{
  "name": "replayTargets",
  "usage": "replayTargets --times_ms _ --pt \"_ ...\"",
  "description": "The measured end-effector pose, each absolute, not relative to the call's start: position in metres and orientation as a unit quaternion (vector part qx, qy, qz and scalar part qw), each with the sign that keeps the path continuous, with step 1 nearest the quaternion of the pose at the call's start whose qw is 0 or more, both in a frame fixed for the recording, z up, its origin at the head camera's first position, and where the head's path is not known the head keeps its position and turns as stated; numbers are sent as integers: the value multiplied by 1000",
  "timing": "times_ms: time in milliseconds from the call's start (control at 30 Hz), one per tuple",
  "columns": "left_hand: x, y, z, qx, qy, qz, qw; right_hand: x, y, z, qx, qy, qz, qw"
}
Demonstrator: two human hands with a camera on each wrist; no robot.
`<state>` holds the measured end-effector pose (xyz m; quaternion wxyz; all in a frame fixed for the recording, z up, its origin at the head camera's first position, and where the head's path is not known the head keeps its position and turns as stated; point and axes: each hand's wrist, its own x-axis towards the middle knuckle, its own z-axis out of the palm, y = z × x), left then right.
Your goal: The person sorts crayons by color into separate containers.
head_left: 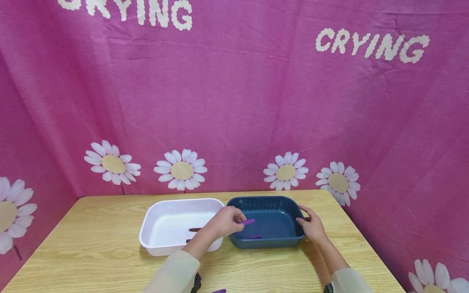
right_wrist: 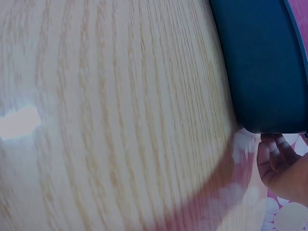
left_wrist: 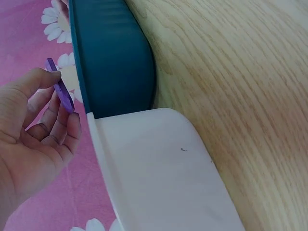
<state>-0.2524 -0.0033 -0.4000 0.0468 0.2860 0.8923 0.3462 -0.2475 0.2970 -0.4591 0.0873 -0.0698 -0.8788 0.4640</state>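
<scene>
Wood table [head_left: 102, 244], pink backdrop [head_left: 234, 101]: my left hand [head_left: 227, 221] pinches a purple stick [head_left: 249, 221] over the blue basin [head_left: 267, 243], my right hand [head_left: 312, 227] grips its end, one purple piece [head_left: 255, 237] already inside, another [head_left: 219, 291] (barely in frame) apparently left outside.

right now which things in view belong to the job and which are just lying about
Apparently in the job:
purple stick, pinched in the left hand
blue basin, right hand at its rim
purple strip inside the basin
perhaps the white basin and its brown pieces
perhaps the purple item at frame bottom

Just surroundings:
wooden table
pink daisy backdrop
</scene>
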Motion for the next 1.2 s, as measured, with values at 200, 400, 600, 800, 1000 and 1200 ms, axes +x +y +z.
replayTargets --times_ms 200,400,600,800,1000,1200 --pt "-258 -3 -409 279 894 347 43 -248 295 -459 -67 -877 468 86" --pt "-262 1 -411 279 893 350 40 -247 294 -458 -75 -876 470 85" --pt "-263 10 -410 273 894 353 44 -247 296 -458 -76 -872 475 88" --pt "-265 22 -418 269 903 332 47 -248 297 -462 -77 -871 475 97" --pt "-267 28 -424 265 909 319 53 -250 298 -464 -77 -872 473 97" --pt "-267 34 -425 268 912 306 47 -251 300 -465 -76 -872 473 102"
